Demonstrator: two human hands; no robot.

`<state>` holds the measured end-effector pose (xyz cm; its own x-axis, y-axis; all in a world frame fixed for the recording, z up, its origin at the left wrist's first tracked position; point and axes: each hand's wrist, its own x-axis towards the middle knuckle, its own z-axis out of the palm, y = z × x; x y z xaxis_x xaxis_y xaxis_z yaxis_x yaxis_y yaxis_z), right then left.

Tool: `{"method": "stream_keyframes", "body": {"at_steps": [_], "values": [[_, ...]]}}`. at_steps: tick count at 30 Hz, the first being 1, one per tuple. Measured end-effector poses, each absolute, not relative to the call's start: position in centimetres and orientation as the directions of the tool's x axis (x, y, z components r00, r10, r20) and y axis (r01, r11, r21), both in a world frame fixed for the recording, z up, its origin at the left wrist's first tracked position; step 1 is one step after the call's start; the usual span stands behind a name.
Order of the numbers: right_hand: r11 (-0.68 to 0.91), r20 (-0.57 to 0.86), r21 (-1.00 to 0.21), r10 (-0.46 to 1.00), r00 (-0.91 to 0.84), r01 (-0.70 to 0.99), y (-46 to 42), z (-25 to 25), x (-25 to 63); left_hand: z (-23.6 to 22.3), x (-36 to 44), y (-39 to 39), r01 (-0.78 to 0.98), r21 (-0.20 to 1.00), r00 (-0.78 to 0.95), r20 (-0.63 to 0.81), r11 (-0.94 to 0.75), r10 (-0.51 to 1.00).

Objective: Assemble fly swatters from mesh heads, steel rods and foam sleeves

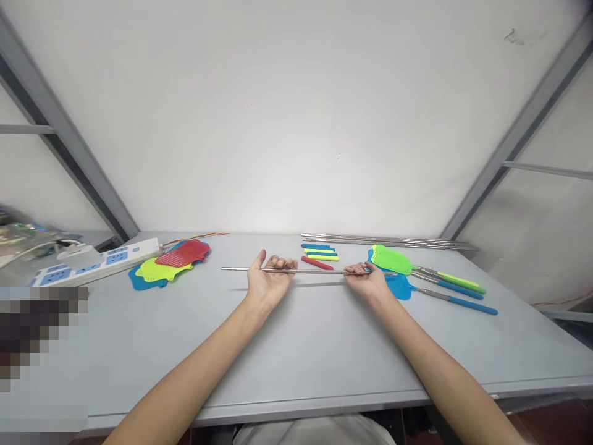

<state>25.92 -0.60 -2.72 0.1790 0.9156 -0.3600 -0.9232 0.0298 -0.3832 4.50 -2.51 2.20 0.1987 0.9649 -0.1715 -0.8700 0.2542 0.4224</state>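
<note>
Grey worktop (296,358) supports power strip (99,264); any lettering is too small to read. Left hand (271,283) loosely grasps metal rod (319,272); right hand (368,281) grips it farther along.

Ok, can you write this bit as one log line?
left hand: holds metal rod | right hand: holds same rod | rod: above table | beyond rod: red stick

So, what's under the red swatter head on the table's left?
Beneath the red swatter head, a yellow-green head and blue edges show. The overlapped parts are covered, so I can't tell whether the blue is one piece.
</note>
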Motion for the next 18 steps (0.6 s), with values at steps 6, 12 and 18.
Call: {"method": "stream_keyframes", "body": {"at_steps": [6, 12, 18], "values": [[0.013, -0.348, -0.386, 0.924, 0.158, -0.923, -1.0, -2.0, 26.0, 3.0, 3.4, -2.0, -0.911, 0.37, 0.138, -0.149, 0.185, 0.979], [0.039, -0.339, -0.404, 0.922, 0.189, -0.914, -1.1, -1.9, 26.3, 2.1, 3.9, -2.0, -0.914, 0.37, 0.109, -0.177, 0.169, 0.978], [0.057, -0.351, -0.43, 0.909, 0.226, -0.901, -1.2, -2.5, 25.5, 0.2, 4.7, -2.2, -0.901, 0.394, 0.064, -0.294, 0.182, 0.954]]}}
